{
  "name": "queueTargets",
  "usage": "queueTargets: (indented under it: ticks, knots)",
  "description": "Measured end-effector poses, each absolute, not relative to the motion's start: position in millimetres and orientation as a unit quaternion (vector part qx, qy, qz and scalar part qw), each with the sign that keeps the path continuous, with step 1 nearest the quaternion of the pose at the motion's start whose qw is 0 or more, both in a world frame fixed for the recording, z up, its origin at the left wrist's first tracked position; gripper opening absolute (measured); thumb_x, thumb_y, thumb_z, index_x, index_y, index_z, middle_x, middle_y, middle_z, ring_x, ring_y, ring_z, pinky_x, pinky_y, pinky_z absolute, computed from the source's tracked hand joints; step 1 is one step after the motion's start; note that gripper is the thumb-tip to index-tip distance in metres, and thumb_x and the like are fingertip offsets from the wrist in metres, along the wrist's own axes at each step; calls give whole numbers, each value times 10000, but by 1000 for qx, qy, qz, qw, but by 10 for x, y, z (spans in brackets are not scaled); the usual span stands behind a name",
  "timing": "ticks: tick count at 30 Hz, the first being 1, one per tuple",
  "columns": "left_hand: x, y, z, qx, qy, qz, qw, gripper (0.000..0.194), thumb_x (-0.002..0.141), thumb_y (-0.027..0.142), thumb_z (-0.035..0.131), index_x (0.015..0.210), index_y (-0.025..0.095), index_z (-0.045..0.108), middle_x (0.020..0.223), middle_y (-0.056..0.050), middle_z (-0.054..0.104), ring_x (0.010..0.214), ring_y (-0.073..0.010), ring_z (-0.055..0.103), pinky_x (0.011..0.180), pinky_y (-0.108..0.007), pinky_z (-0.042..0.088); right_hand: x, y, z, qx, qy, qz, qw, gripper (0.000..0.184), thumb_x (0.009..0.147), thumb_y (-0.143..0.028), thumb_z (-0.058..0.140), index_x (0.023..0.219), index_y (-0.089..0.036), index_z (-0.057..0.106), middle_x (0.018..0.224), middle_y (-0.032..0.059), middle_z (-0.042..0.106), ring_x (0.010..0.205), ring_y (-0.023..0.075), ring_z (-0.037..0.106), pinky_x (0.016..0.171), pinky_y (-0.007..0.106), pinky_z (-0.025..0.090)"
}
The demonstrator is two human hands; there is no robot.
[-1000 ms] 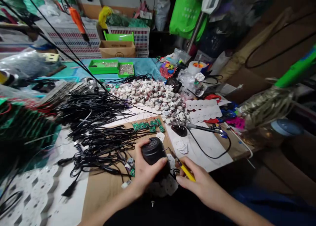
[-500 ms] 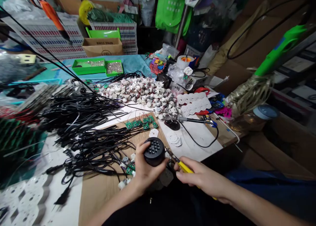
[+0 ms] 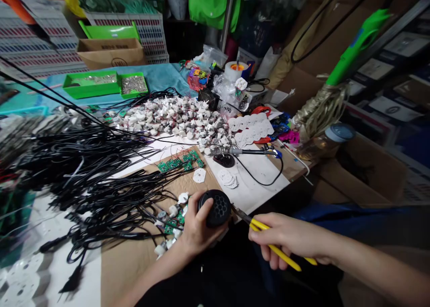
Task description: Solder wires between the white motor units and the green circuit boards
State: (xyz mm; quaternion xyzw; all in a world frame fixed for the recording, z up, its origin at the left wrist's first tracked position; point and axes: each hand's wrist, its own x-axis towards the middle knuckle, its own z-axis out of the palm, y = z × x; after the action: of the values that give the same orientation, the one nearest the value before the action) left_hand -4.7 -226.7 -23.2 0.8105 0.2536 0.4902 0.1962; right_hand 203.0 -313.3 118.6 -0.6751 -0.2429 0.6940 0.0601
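The left hand [image 3: 196, 228] is now tilting one black round housing [image 3: 220, 208] more sideways, fingers curling around it; the right hand [image 3: 282, 235] is closing around one pair of yellow-handled pliers [image 3: 289, 260], bringing its tips beside the rim, contact unclear; two green trays [image 3: 90, 93] and one soldering iron [image 3: 253, 151] are lying beyond

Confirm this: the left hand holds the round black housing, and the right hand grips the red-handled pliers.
Wrong color: in the head view, the right hand grips yellow-handled pliers. The left hand does hold the round black housing.
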Motion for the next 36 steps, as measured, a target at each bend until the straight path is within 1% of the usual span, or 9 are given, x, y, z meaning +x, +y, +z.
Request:
queueTargets:
  ticks: [6, 12, 16, 20, 23, 26, 29, 32, 36]
  knots:
    - [-60, -2256, -243, 819, 238, 482, 200, 826, 693, 241, 881, 1378, 281, 422, 1329, -159, 527, 1160, -304, 640, 910, -472, 589, 2032, -3116, 1226, -684, -279, 673, 35, 179, 863, -323, 604, 795, -210, 482, 584, -60, 524, 409, 67, 471, 393, 154, 360]
    - [-44, -2216, -209, 764, 321, 489, 274, 741, 673, 351, 884, 1284, 245, 478, 1220, -110, 587, 1146, -297, 645, 934, -464, 559, 1991, -3068, 1246, -702, -410, 580, 44, 149, 859, -154, 562, 742, -201, 483, 591, -65, 471, 487, 77, 448, 472, 192, 332]
    - [-61, -2193, 8, 671, 443, 430, 410, 781, 578, 476, 914, 1199, 214, 517, 1131, -80, 625, 1028, -271, 666, 888, -415, 555, 2007, -3050, 1188, -699, -554, 448, 58, 255, 850, -165, 631, 694, -199, 432, 622, -58, 463, 588, 97, 423, 552, 231, 297]
    - [-87, -2149, 267, 551, 452, 369, 596, 775, 566, 457, 915, 1181, 227, 504, 1056, -39, 660, 885, -212, 663, 784, -329, 550, 2079, -2975, 1102, -651, -697, 291, 76, 109, 887, -124, 565, 832, -201, 510, 764, -5, 583, 670, 141, 519, 612, 258, 359]
    - [-98, -2129, 336, 427, 409, 332, 735, 749, 587, 450, 888, 1196, 241, 506, 981, -17, 686, 781, -189, 656, 688, -295, 542, 2208, -2801, 1067, -579, -809, 72, 78, 167, 828, -60, 526, 939, -167, 592, 842, 60, 610, 748, 197, 540, 672, 311, 398]
    - [-130, -2133, 297, 254, 381, 189, 868, 681, 636, 490, 828, 1188, 190, 566, 833, -27, 705, 665, -189, 660, 616, -288, 533, 2389, -2536, 1110, -462, -871, -152, 71, 200, 863, -74, 491, 980, -153, 634, 787, 68, 587, 713, 210, 483, 651, 347, 361]
    - [-192, -2147, 254, 144, 353, 41, 923, 663, 608, 527, 812, 1077, 90, 643, 781, -99, 728, 702, -232, 704, 670, -308, 559, 2545, -2283, 1241, -334, -897, -277, 89, 184, 942, -96, 484, 955, -210, 628, 747, 25, 569, 674, 181, 431, 634, 347, 326]
    - [-251, -2172, 312, 130, 327, -19, 936, 656, 572, 505, 821, 1044, 81, 654, 788, -119, 737, 676, -235, 704, 669, -314, 567, 2598, -2142, 1366, -244, -914, -311, 85, 150, 971, -152, 525, 942, -270, 613, 781, -6, 577, 705, 171, 445, 647, 341, 341]
    - [-262, -2229, 504, 213, 337, 140, 907, 612, 628, 392, 830, 1155, 190, 594, 809, -27, 718, 622, -164, 653, 603, -253, 524, 2477, -2211, 1298, -260, -904, -323, 104, 154, 945, -145, 505, 926, -251, 615, 762, 5, 557, 684, 180, 422, 636, 348, 348]
